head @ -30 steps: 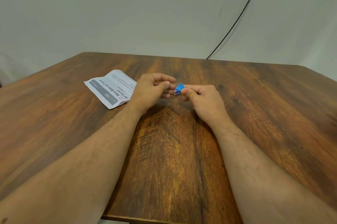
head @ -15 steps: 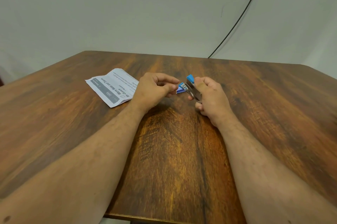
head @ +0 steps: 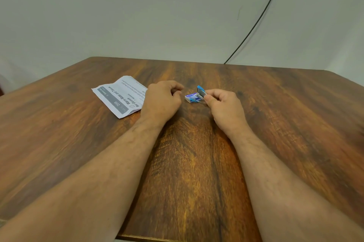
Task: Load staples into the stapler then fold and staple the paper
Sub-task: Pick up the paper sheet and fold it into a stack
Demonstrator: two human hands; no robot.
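Wooden table [head: 197, 162] now shows the small staple box [head: 190, 97] set down between the hands, the left hand [head: 162, 101] loosely curled and empty, the right hand [head: 223, 106] pinching the opened stapler [head: 201, 91] beside it, paper [head: 120, 95] lying unfolded at far left, so loading seems imminent.

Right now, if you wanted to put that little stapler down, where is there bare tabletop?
Bare wood runs right of the right hand to the table edge, and near, between the forearms. The far strip beyond both hands is bare too. It is crowded around the staple box, the stapler, the left hand and the paper.
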